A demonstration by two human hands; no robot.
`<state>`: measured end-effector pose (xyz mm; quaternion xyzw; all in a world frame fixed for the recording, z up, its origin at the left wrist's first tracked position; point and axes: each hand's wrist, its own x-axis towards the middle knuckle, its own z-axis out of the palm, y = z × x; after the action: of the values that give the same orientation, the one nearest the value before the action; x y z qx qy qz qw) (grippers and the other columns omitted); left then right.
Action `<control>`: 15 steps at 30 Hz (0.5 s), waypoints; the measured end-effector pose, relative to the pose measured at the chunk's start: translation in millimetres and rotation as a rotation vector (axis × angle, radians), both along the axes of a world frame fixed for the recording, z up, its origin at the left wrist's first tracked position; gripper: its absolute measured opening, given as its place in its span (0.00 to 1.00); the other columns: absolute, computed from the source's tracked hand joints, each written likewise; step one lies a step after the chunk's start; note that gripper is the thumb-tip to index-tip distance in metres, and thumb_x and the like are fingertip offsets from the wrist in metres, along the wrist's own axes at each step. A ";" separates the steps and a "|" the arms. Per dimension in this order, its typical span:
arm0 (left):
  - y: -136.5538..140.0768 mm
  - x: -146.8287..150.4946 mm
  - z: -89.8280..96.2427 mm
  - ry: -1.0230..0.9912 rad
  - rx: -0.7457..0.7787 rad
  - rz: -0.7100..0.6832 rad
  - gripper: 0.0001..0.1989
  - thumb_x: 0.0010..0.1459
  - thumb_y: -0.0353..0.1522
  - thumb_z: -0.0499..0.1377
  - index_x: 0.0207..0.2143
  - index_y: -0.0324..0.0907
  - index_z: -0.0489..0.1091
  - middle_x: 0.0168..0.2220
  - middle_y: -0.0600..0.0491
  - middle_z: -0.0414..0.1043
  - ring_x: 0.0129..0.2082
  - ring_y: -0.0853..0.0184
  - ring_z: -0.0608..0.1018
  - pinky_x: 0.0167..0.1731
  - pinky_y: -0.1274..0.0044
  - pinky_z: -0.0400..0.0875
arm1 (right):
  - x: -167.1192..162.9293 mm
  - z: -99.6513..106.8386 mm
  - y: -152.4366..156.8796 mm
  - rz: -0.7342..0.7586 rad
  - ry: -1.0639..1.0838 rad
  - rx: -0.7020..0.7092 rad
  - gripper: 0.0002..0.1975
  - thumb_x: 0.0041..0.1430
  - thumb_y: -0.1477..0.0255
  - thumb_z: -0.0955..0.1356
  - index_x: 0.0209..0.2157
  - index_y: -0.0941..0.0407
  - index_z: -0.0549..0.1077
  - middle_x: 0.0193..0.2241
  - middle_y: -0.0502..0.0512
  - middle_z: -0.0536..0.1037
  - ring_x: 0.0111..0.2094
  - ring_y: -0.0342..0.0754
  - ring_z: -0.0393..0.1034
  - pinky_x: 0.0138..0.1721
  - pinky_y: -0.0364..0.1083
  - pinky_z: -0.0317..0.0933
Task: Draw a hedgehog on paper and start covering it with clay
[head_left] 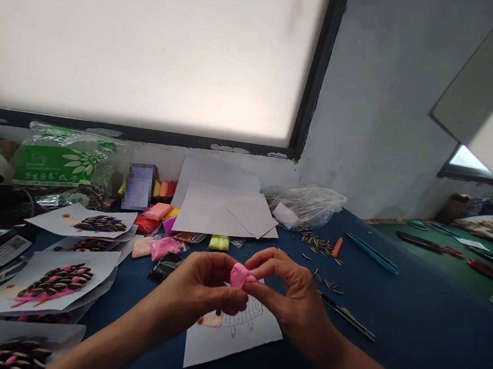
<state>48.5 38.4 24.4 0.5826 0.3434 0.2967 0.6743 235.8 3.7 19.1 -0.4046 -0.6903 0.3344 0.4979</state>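
A lump of pink modelling clay [240,276] is pinched between both hands, above the table. My left hand [208,284] is closed on its left side, and my right hand [287,287] grips it from the right with thumb and fingertips. Beneath them lies a white paper [203,349] with a line drawing of an animal; its head is covered in peach clay with small dark dots. My hands hide the upper part of the drawing.
Finished sheets with seed-covered animals [57,283] are stacked at left. Behind are clay packets [167,247], blank white sheets [223,202] and a green seed bag [60,161]. Right of my hands lie loose sunflower seeds [316,244], tweezers [349,317] and a blue pen [371,253].
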 end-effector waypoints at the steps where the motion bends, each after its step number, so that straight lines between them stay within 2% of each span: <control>1: -0.3 0.4 -0.1 0.028 0.006 -0.002 0.23 0.41 0.45 0.75 0.32 0.39 0.75 0.27 0.54 0.78 0.29 0.64 0.81 0.31 0.75 0.74 | 0.7 0.4 -0.3 0.011 -0.003 -0.011 0.07 0.60 0.67 0.73 0.28 0.53 0.80 0.37 0.51 0.78 0.41 0.49 0.73 0.47 0.50 0.65; 3: -1.4 1.3 -0.1 0.069 0.019 0.001 0.24 0.42 0.49 0.73 0.29 0.38 0.75 0.26 0.53 0.79 0.26 0.65 0.81 0.28 0.76 0.73 | 1.7 1.3 -0.8 0.052 -0.004 -0.055 0.08 0.61 0.67 0.73 0.28 0.53 0.80 0.38 0.52 0.78 0.43 0.49 0.73 0.49 0.50 0.64; 6: -3.6 3.0 0.2 0.094 0.052 0.009 0.22 0.43 0.48 0.72 0.26 0.39 0.74 0.24 0.53 0.78 0.22 0.68 0.79 0.23 0.79 0.70 | 0.7 2.0 -1.6 0.097 0.022 -0.146 0.05 0.61 0.66 0.73 0.34 0.53 0.80 0.39 0.52 0.78 0.43 0.50 0.72 0.48 0.51 0.64; 10: -4.0 4.2 -0.6 0.085 0.026 -0.010 0.20 0.43 0.45 0.72 0.23 0.39 0.72 0.20 0.56 0.75 0.20 0.69 0.77 0.21 0.81 0.69 | -2.2 0.9 -1.7 0.088 0.036 -0.113 0.07 0.60 0.67 0.73 0.30 0.54 0.80 0.34 0.52 0.78 0.38 0.49 0.72 0.44 0.50 0.65; 13: 0.3 -0.2 -1.5 0.112 -0.019 -0.082 0.19 0.43 0.43 0.72 0.29 0.39 0.74 0.25 0.54 0.78 0.23 0.67 0.80 0.23 0.80 0.72 | -1.5 0.3 0.7 0.075 0.057 -0.111 0.10 0.63 0.67 0.71 0.28 0.55 0.80 0.32 0.52 0.78 0.36 0.48 0.71 0.42 0.49 0.64; 15: 4.5 -5.4 -2.5 0.148 -0.040 -0.129 0.23 0.43 0.45 0.73 0.36 0.39 0.75 0.28 0.53 0.78 0.24 0.65 0.81 0.22 0.78 0.73 | -0.3 0.3 2.6 0.089 0.085 -0.157 0.12 0.63 0.65 0.71 0.27 0.56 0.79 0.31 0.52 0.77 0.34 0.47 0.70 0.39 0.48 0.65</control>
<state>43.1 42.9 21.9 0.6104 0.3598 0.2019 0.6762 235.5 6.3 19.4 -0.3969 -0.6575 0.4260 0.4783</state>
